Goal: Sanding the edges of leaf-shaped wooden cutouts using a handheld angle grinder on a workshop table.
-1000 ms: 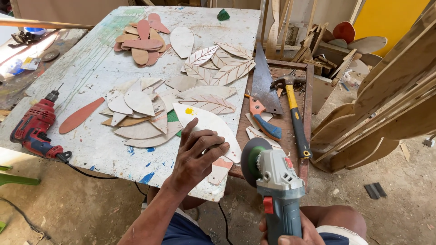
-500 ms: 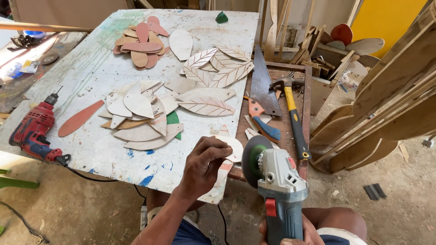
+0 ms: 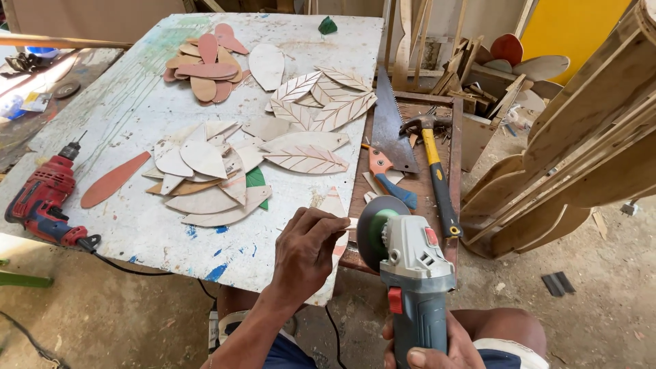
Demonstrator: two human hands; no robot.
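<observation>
Since a second ago the left hand (image 3: 309, 249) has lifted off the big pale cut-out and drawn back to the near edge of the worktop (image 3: 130, 109), its grip now pinched shut on a small pale wooden piece (image 3: 335, 205) held against the disc of the grey angle grinder (image 3: 408, 270). The right hand (image 3: 437, 352) stays wrapped tight around the grinder's body, nearest of all, just off the worktop's near right corner.

Just beyond, on the brown side board along the worktop's right edge, lie a handsaw with an orange and blue handle (image 3: 388, 140) and a yellow-handled claw hammer (image 3: 434, 171), side by side. At the near left edge rests a red power drill (image 3: 44, 201), its cord trailing off the edge. Mid-worktop sits a heap of pale leaf-shaped plywood cut-outs (image 3: 205, 178), with a long reddish-brown wooden leaf (image 3: 113, 180) beside it. Further back lie carved veined leaves (image 3: 321, 102), and toward the far left corner a cluster of reddish-brown oval pieces (image 3: 205, 61).
</observation>
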